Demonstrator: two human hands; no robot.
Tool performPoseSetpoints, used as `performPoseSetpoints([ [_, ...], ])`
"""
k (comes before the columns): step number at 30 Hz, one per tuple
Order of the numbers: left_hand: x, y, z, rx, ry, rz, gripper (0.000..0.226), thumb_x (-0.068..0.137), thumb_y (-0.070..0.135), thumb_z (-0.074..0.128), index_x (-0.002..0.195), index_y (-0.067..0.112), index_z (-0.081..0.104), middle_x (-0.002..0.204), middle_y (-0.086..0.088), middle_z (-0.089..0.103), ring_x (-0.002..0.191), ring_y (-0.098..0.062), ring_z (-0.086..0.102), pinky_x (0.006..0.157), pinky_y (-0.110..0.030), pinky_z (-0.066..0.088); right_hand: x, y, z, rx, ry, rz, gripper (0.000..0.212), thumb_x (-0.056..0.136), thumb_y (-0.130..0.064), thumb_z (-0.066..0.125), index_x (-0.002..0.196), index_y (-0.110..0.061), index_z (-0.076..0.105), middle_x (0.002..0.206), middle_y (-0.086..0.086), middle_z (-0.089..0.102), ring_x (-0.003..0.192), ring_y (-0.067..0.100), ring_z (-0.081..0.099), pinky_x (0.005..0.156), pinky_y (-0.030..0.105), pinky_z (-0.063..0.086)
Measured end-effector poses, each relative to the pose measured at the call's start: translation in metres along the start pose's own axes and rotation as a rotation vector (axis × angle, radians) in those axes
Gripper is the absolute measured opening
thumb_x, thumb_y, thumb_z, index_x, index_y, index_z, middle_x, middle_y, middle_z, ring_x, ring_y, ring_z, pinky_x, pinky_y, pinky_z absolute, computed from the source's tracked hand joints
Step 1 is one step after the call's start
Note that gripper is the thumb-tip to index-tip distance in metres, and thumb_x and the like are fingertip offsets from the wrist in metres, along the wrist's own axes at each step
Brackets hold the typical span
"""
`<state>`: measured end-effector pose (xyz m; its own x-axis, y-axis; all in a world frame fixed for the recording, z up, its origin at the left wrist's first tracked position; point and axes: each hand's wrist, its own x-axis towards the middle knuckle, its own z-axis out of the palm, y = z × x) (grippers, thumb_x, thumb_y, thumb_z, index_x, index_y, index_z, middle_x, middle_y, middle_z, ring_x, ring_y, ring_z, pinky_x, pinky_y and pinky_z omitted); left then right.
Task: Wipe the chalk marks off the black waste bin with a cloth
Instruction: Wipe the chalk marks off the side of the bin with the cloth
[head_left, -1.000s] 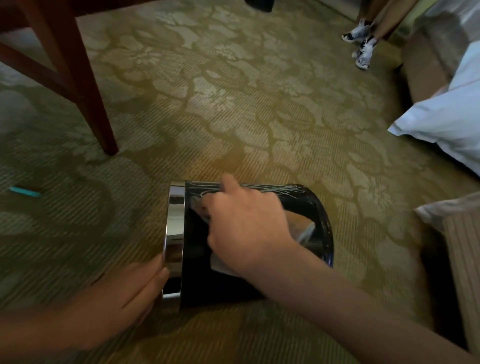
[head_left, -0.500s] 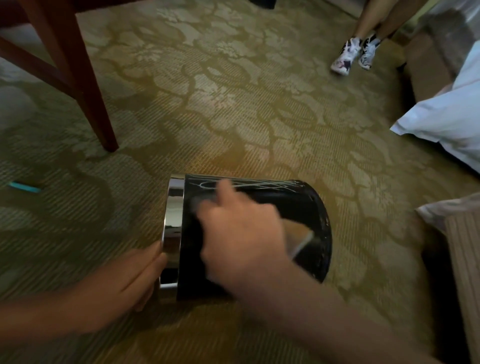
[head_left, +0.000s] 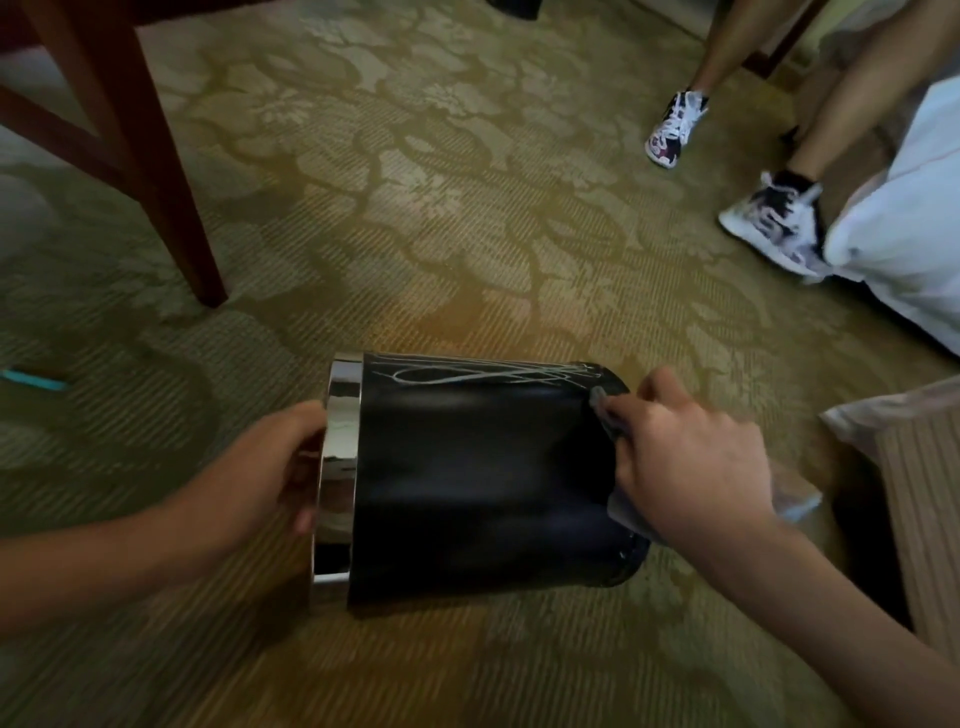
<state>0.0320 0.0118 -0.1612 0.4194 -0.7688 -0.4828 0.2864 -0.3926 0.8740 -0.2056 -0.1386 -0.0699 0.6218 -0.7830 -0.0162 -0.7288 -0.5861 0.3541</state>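
Black waste bin (head_left: 467, 478) lying on its side on the carpet (head_left: 467, 234), long axis running left to right, chrome rim (head_left: 340, 467) at left and base at right. Left hand (head_left: 260, 478) curls round the rim, steadying it. Right hand (head_left: 691, 457), fingers bent, holds the cloth (head_left: 626, 512) against the base end. Chalk marks (head_left: 467, 375) run along the far upper flank, beyond and left of the right hand, which is the nearer; the next stroke probably needs to sweep leftward along the axis.
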Motion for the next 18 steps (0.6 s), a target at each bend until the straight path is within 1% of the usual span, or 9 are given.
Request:
performPoseSetpoints([
  [1, 0.0, 0.001, -0.003, 0.023, -0.011, 0.053, 0.043, 0.103, 0.02, 0.028, 0.069, 0.009, 0.052, 0.05, -0.011, 0.051, 0.04, -0.022, 0.045, 0.044, -0.031, 0.033, 0.0, -0.003, -0.003, 0.003, -0.004, -0.005, 0.025, 0.082, -0.033, 0.057, 0.106, -0.032, 0.065, 0.097, -0.004, 0.048, 0.061, 0.019, 0.055, 0.048, 0.028, 0.032],
  [3, -0.006, -0.003, -0.013, 0.095, -0.13, 0.136, 0.046, 0.103, 0.029, 0.028, 0.07, 0.01, 0.055, 0.045, -0.008, 0.049, 0.034, -0.015, 0.042, 0.036, -0.023, 0.037, 0.002, -0.012, -0.014, 0.037, 0.012, -0.016, 0.028, 0.085, -0.035, 0.054, 0.111, -0.038, 0.061, 0.099, -0.005, 0.047, 0.067, 0.019, 0.057, 0.051, 0.029, 0.032],
  [6, -0.011, -0.01, -0.019, 0.125, -0.235, 0.188, 0.048, 0.098, 0.043, 0.032, 0.068, 0.017, 0.058, 0.044, -0.008, 0.047, 0.034, -0.016, 0.042, 0.037, -0.02, 0.039, 0.002, -0.063, -0.032, 0.142, 0.056, -0.168, 0.035, 0.08, -0.036, 0.059, 0.115, -0.037, 0.058, 0.106, -0.003, 0.044, 0.083, 0.021, 0.058, 0.055, 0.032, 0.029],
  [8, -0.011, -0.011, -0.018, 0.133, -0.235, 0.218, 0.044, 0.096, 0.042, 0.034, 0.071, 0.014, 0.058, 0.045, -0.006, 0.05, 0.034, -0.014, 0.043, 0.037, -0.02, 0.037, 0.004, -0.109, -0.042, 0.275, 0.003, -0.327, 0.038, 0.078, -0.034, 0.065, 0.115, -0.029, 0.058, 0.111, 0.002, 0.04, 0.092, 0.024, 0.053, 0.059, 0.036, 0.026],
  [10, -0.01, -0.015, -0.018, 0.124, -0.222, 0.234, 0.042, 0.102, 0.032, 0.034, 0.081, 0.005, 0.057, 0.049, -0.007, 0.051, 0.033, -0.013, 0.043, 0.036, -0.019, 0.036, 0.005, -0.137, -0.051, 0.3, -0.006, -0.432, 0.031, 0.08, -0.029, 0.065, 0.11, -0.021, 0.06, 0.108, 0.006, 0.04, 0.092, 0.026, 0.051, 0.057, 0.038, 0.024],
  [11, -0.011, -0.017, -0.018, 0.121, -0.224, 0.238, 0.041, 0.103, 0.03, 0.033, 0.082, 0.003, 0.056, 0.049, -0.007, 0.051, 0.032, -0.014, 0.042, 0.036, -0.019, 0.036, 0.007, -0.139, -0.054, 0.283, -0.001, -0.447, 0.029, 0.08, -0.028, 0.064, 0.109, -0.021, 0.06, 0.105, 0.005, 0.04, 0.091, 0.027, 0.052, 0.056, 0.037, 0.022],
  [13, -0.014, -0.019, -0.019, 0.126, -0.237, 0.233, 0.042, 0.1, 0.035, 0.033, 0.077, 0.006, 0.054, 0.047, -0.007, 0.05, 0.033, -0.015, 0.042, 0.036, -0.021, 0.036, 0.01, -0.118, -0.051, 0.237, -0.025, -0.402, 0.035, 0.078, -0.031, 0.064, 0.113, -0.029, 0.059, 0.099, 0.001, 0.038, 0.091, 0.026, 0.055, 0.053, 0.034, 0.02],
  [15, -0.016, -0.019, -0.019, 0.163, -0.229, 0.228, 0.046, 0.099, 0.039, 0.032, 0.077, 0.005, 0.052, 0.047, -0.013, 0.049, 0.034, -0.018, 0.043, 0.038, -0.023, 0.038, 0.013, -0.081, -0.04, 0.152, -0.027, -0.297, 0.036, 0.075, -0.034, 0.063, 0.11, -0.034, 0.06, 0.093, -0.003, 0.04, 0.089, 0.024, 0.06, 0.052, 0.03, 0.019],
  [18, -0.021, -0.017, -0.017, 0.198, -0.222, 0.212, 0.053, 0.1, 0.044, 0.031, 0.083, -0.001, 0.052, 0.05, -0.021, 0.049, 0.035, -0.018, 0.044, 0.04, -0.02, 0.04, 0.016, -0.025, -0.031, 0.006, -0.051, -0.068, 0.031, 0.079, -0.036, 0.055, 0.109, -0.034, 0.061, 0.103, -0.005, 0.053, 0.091, 0.024, 0.063, 0.059, 0.031, 0.029],
])
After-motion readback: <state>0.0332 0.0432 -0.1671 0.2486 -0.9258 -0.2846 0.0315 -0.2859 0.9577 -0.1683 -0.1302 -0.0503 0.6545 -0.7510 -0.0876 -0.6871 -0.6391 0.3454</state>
